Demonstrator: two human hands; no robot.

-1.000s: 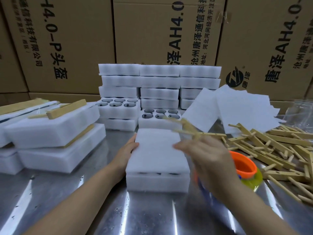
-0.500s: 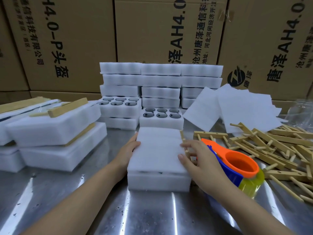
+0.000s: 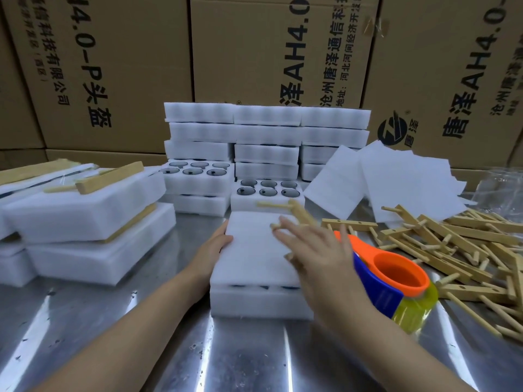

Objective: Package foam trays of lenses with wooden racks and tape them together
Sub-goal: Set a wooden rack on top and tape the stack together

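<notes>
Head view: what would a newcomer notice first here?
The orange-and-blue tape dispenser with its yellow roll, right of centre, is the loudest colour. Beside it, at centre, the left hand braces the left edge of a covered foam tray stack while the right hand holds a blurred wooden rack over it. A jumbled pile of wooden racks lies at the right, and a wall of white foam trays stands behind.

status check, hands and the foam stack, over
Left hand rests against foam stack, left side. Right hand holds blurred rack over stack's right edge. Tape dispenser close beside, right.
</notes>
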